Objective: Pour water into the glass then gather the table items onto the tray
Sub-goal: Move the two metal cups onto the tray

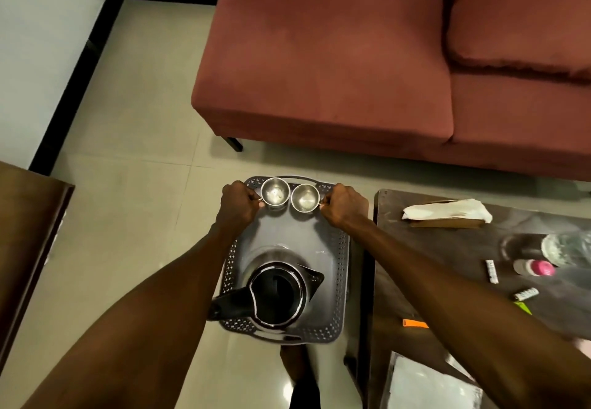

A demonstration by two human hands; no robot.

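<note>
A grey plastic tray (287,236) with perforated edges sits left of the dark table (447,248). On its near half stands a black and steel kettle (278,293), handle pointing left. Two small steel cups stand side by side at the tray's far end. My left hand (238,203) is closed on the handle of the left cup (275,192). My right hand (345,205) pinches the handle of the right cup (304,198). Both cups rest on the tray. What holds the tray up is hidden beneath it.
On the table lie a white tissue pack (447,210), a clear glass (518,245), a plastic bottle (566,247), a pink-capped small bottle (534,268) and small packets. A red sofa (319,56) stands beyond. Brown wooden furniture (25,216) is at the left.
</note>
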